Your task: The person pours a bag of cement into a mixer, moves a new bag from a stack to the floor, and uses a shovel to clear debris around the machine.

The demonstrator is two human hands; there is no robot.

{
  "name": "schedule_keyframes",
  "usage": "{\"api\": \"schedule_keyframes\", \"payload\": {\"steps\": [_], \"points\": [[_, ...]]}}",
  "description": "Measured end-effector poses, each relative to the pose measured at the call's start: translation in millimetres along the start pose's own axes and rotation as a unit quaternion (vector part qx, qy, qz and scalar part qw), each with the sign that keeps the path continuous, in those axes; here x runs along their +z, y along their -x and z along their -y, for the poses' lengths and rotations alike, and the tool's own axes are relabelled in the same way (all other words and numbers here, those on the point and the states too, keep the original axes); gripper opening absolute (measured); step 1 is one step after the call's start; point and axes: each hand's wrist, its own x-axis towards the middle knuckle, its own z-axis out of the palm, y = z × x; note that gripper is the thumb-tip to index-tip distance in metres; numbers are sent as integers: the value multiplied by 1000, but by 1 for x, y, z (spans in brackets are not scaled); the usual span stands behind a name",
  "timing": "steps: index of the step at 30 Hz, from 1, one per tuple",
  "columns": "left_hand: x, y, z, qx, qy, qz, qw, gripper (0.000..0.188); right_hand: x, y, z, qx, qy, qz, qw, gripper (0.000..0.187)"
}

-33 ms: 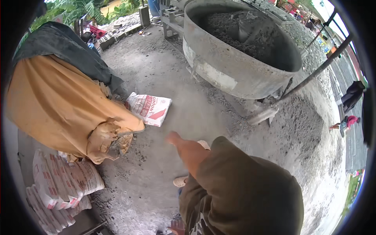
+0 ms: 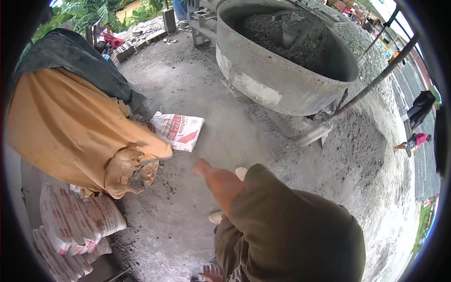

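Nothing shifted since earlier frame. Right hand [image 2: 220,182] open, empty, reaching toward flat white-and-red printed sack [image 2: 179,131] on concrete floor [image 2: 225,141]. Left hand [image 2: 210,272] barely visible, state undeterminable. Sack judged light, limp; grip by near edge.

Right arm raised across the near middle of the view, sleeved in olive-brown cloth from the near right up to the wrist. Right hand [image 2: 217,181] bare, stretched out to the far left, palm turned down and fingers held loosely together, thumb tip leading at the far-left end. Nothing gripped, nothing touched; hanging free in the air. Left hand [image 2: 210,272] only just showing at the near edge, low beside the body, a few bare fingertips spread a little; whether closed on something cannot be told. Left forearm out of sight.
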Motion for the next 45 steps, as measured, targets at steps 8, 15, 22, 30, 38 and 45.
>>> {"api": "schedule_keyframes", "payload": {"steps": [8, 15, 22, 30, 38, 45], "points": [[-89, -77, -131, 153, 30, 7, 988, 87, 20, 21, 28, 8, -117, 102, 988, 16], [-107, -164, -231, 106, 140, -62, 982, 84, 19, 66, -178, 384, 35, 54, 921, 43], [-176, -248, -295, 27, 110, -98, 989, 85, 163, -4, -14, 360, -49, 112, 925, 29], [-294, -320, -492, 108, 190, -183, 959, 85, 425, -60, 602, -162, -172, 268, 934, 27], [-331, -430, -667, 188, 254, -146, 937, 73, 585, 154, 1012, -608, -102, 248, 748, 32], [-355, -457, -805, 260, 237, -102, 930, 77, 692, 183, 1140, -785, 81, 27, 613, 55]]}}
